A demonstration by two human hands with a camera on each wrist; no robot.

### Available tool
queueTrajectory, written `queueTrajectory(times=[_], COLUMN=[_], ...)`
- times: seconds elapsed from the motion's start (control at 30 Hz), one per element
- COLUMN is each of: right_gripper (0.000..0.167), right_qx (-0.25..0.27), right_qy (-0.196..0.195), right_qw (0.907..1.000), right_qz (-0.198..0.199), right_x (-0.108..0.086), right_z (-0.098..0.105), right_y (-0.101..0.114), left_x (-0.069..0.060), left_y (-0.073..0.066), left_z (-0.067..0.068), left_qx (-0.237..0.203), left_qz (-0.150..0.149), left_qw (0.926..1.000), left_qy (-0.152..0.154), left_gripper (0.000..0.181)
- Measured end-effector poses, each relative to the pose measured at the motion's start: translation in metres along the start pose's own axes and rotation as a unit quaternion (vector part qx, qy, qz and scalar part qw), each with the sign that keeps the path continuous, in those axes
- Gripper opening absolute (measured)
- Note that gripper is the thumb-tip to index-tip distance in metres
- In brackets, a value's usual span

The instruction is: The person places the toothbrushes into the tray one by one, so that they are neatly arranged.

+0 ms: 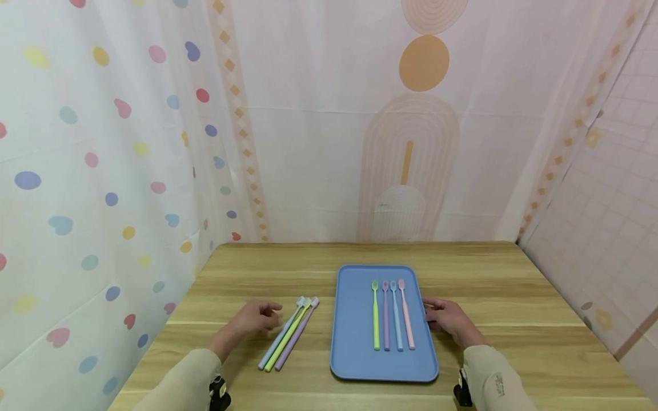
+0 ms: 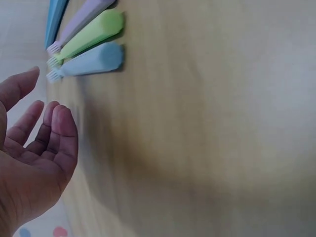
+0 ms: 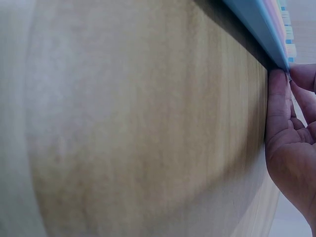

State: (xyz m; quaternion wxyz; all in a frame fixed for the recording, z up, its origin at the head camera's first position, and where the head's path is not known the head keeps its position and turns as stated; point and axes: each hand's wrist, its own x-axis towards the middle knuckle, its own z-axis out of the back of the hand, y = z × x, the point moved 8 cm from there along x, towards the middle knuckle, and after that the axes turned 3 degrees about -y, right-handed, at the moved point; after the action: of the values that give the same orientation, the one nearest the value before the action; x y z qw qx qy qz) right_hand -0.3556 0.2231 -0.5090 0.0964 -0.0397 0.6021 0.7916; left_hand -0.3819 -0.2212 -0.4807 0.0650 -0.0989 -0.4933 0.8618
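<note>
A blue tray [image 1: 354, 365] lies on the table, bearing a green [image 1: 376, 319], a purple [image 1: 386, 319], a light blue [image 1: 396, 319] and a pink toothbrush [image 1: 407, 319] side by side. My right hand [image 1: 448, 318] touches the tray's right edge; in the right wrist view, thumb and fingers of the right hand [image 3: 294, 133] meet at its rim. Left of the tray lie a light blue [image 1: 277, 341], a green [image 1: 287, 342] and a purple toothbrush [image 1: 296, 343], heads close together. Beside them my left hand [image 1: 254, 319] hovers, fingers loosely bent and holding nothing; the left wrist view shows the hand [image 2: 39, 143] apart from them.
The wooden table [image 1: 493, 285] reaches back to a pale patterned curtain [image 1: 319, 142]. A curtain with coloured dots [image 1: 103, 160] hangs at the left, and a checked one [image 1: 606, 228] at the right.
</note>
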Motion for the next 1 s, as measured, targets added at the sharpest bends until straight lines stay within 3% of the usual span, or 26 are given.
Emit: queueTrajectory(times=[0.27, 0.6, 0.73, 1.0], right_gripper=[0.050, 0.049, 0.048, 0.049], right_qx=[-0.007, -0.010, -0.015, -0.013], right_qy=[-0.002, -0.006, -0.006, -0.006], right_qw=[1.0000, 0.9999, 0.9999, 0.9999], right_qz=[0.000, -0.004, -0.003, -0.009], right_x=[0.001, 0.001, 0.001, 0.001], right_z=[0.000, 0.002, 0.002, 0.001], right_y=[0.000, 0.000, 0.001, -0.001], left_x=[-0.004, -0.004, -0.002, 0.001], left_y=[0.009, 0.005, 0.007, 0.007], left_z=[-0.008, -0.014, -0.014, -0.012], left_qx=[-0.014, -0.008, -0.009, 0.007], left_qz=[-0.010, -0.046, -0.036, -0.008], left_qw=[0.9998, 0.9988, 0.9993, 0.9972], left_qy=[0.004, 0.010, -0.009, -0.074], left_gripper=[0.045, 0.045, 0.044, 0.037])
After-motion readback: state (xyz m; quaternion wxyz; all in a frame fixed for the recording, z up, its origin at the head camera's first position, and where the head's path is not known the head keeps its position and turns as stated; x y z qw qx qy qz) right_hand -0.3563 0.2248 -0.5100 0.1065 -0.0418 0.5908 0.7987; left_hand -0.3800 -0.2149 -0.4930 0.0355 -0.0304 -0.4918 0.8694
